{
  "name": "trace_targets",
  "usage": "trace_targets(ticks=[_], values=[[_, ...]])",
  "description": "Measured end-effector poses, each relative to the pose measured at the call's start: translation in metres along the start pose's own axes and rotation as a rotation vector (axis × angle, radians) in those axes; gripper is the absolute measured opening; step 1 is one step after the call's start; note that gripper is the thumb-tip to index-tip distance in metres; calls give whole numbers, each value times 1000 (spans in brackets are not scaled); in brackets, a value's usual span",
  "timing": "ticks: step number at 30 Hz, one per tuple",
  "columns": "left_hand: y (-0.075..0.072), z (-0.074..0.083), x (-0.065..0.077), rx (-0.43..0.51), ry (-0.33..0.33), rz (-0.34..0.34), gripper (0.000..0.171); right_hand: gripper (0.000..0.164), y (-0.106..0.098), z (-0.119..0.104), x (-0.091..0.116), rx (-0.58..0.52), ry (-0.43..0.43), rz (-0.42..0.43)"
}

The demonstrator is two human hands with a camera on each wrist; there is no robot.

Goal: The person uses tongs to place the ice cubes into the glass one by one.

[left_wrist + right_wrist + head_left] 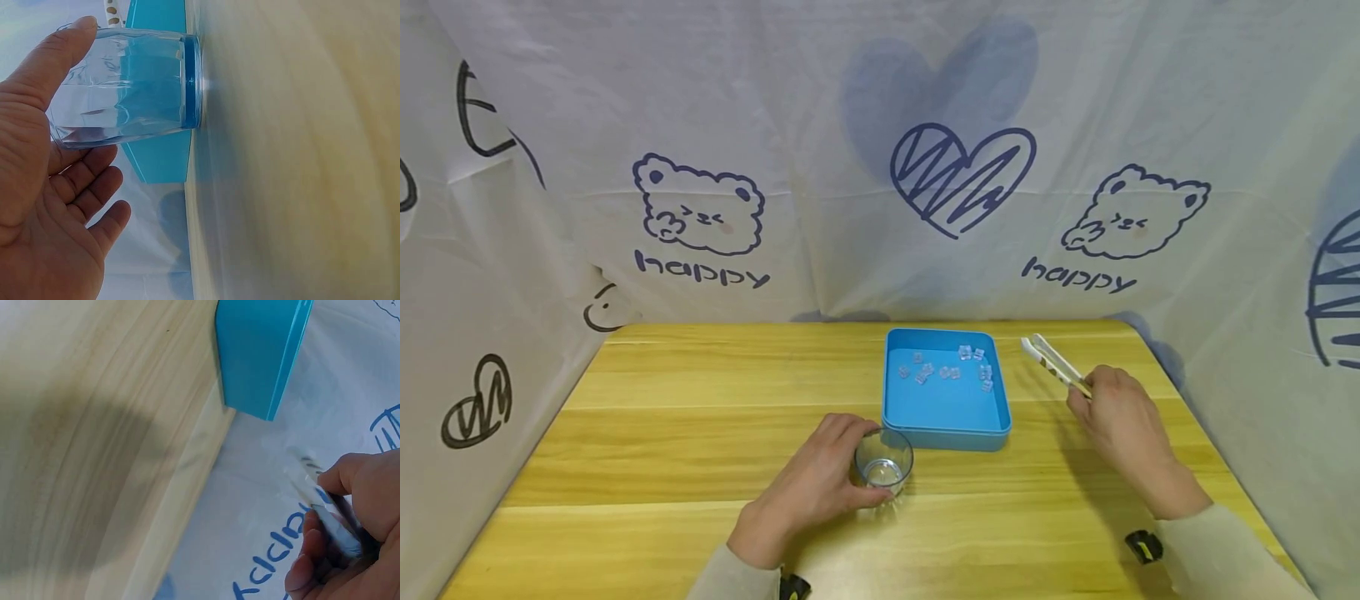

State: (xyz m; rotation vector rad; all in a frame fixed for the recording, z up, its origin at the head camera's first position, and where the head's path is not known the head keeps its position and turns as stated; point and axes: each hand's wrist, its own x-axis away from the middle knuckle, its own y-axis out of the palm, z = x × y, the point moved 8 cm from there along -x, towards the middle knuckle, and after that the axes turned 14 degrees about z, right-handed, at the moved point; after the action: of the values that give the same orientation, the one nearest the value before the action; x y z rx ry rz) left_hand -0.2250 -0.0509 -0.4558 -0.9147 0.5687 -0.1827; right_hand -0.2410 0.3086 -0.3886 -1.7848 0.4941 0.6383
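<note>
A clear drinking glass stands upright on the wooden table, close by the front left corner of a blue tray. My left hand grips it near the rim, thumb on one side and fingers on the other; the left wrist view shows the glass with nothing visible inside. Several small clear cubes lie in the tray, mostly toward its back. To the right of the tray my right hand holds white tongs with a brown pattern, their tips a little apart and nothing between them.
The wooden table reaches back to a white cloth printed with bears and hearts. That cloth also hangs along both sides. Dark bands show at both wrists.
</note>
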Motion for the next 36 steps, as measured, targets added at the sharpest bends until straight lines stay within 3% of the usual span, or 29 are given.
trace_targets(ticks=[11, 14, 18, 20, 25, 36], values=[[0, -1, 1, 2, -9, -14, 88, 19, 2, -14, -7, -10, 13, -26], [0, -1, 1, 6, -2, -9, 88, 19, 2, -23, -9, -6, -55, -10], [0, 0, 1, 14, -6, -12, 88, 20, 1, -40, -10, 19, -205, 50], [0, 0, 1, 16, -10, -16, 87, 21, 2, -44, -10, 47, -233, 55], [1, -1, 1, 15, -10, -16, 86, 21, 8, -49, -13, 94, -216, 30], [1, -1, 1, 12, -10, -16, 85, 21, 28, -67, -17, 62, -240, -40]])
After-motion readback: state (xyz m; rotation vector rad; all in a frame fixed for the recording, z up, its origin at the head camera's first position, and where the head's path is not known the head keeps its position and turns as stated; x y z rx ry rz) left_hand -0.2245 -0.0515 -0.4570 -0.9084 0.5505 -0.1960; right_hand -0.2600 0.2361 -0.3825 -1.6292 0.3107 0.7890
